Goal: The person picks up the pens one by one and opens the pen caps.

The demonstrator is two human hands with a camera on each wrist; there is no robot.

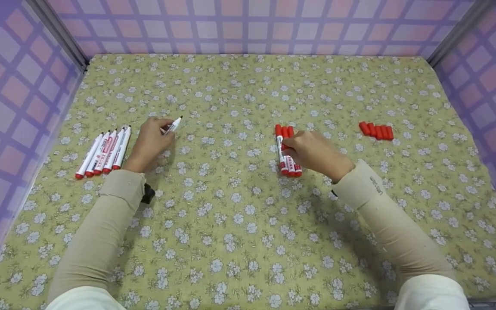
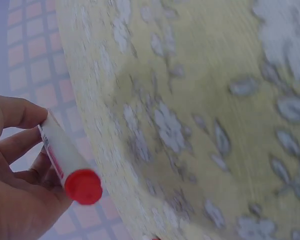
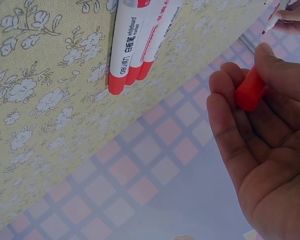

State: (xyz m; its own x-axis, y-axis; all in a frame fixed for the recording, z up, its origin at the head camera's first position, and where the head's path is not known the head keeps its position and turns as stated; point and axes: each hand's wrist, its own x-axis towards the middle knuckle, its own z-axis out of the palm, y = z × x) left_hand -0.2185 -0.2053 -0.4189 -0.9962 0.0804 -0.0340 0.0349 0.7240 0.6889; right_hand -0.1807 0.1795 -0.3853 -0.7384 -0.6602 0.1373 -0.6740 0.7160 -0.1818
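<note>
My left hand (image 1: 151,140) pinches an uncapped whiteboard marker (image 1: 175,124) between thumb and fingers, above the cloth. In the left wrist view that marker (image 2: 65,147) turns its red end plug toward the camera. Left of this hand lies a row of several uncapped markers (image 1: 111,150), dark tips pointing away. My right hand (image 1: 314,153) holds a loose red marker cap (image 3: 250,90) between thumb and fingers. It hovers over three capped whiteboard markers (image 1: 280,148) lying side by side, partly hiding them; their white barrels and red ends show in the right wrist view.
Several red caps (image 1: 378,131) lie in a row on the right side of the table. A yellow floral cloth (image 1: 230,215) covers the tabletop. Purple checked panels (image 1: 248,30) stand at the back and both sides, with metal posts (image 1: 58,32) at the corners.
</note>
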